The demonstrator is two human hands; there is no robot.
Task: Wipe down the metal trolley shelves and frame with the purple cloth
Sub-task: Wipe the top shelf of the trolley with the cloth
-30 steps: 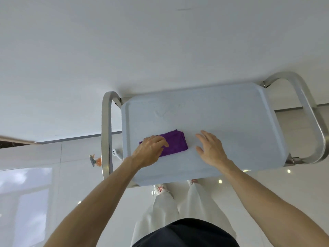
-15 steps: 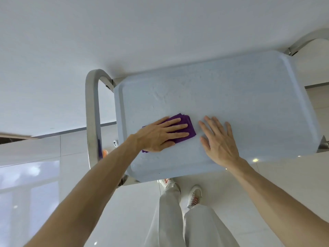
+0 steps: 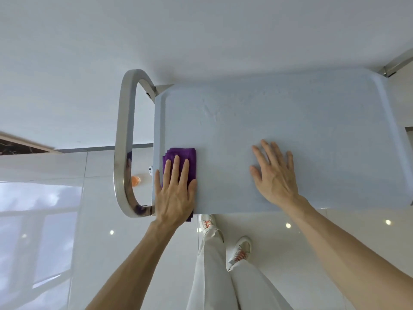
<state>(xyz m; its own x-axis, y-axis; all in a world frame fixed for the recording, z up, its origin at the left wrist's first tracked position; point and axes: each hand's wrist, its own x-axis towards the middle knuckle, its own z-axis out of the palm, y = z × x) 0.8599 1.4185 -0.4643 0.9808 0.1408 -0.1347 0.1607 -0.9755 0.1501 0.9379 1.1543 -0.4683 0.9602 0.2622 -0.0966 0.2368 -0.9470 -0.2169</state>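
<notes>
The trolley's top shelf (image 3: 279,113) is a pale grey-blue tray seen from above, with a polished metal handle loop (image 3: 124,139) at its left end. A folded purple cloth (image 3: 182,156) lies on the shelf's near-left corner, its lower end hanging past the front edge. My left hand (image 3: 175,193) presses flat on the cloth with straight fingers. My right hand (image 3: 274,173) rests flat on the bare shelf to the right, fingers spread.
A white wall stands right behind the trolley. Part of the right handle (image 3: 397,63) shows at the upper right. Glossy white floor tiles lie below, with my legs and shoes (image 3: 240,251) at the front edge. A small orange object (image 3: 135,180) sits on the floor by the left handle.
My left hand has slid the cloth left and toward the near-left corner, fingers now pointing away from me. The right hand has stayed flat on the shelf. The view has moved closer.
</notes>
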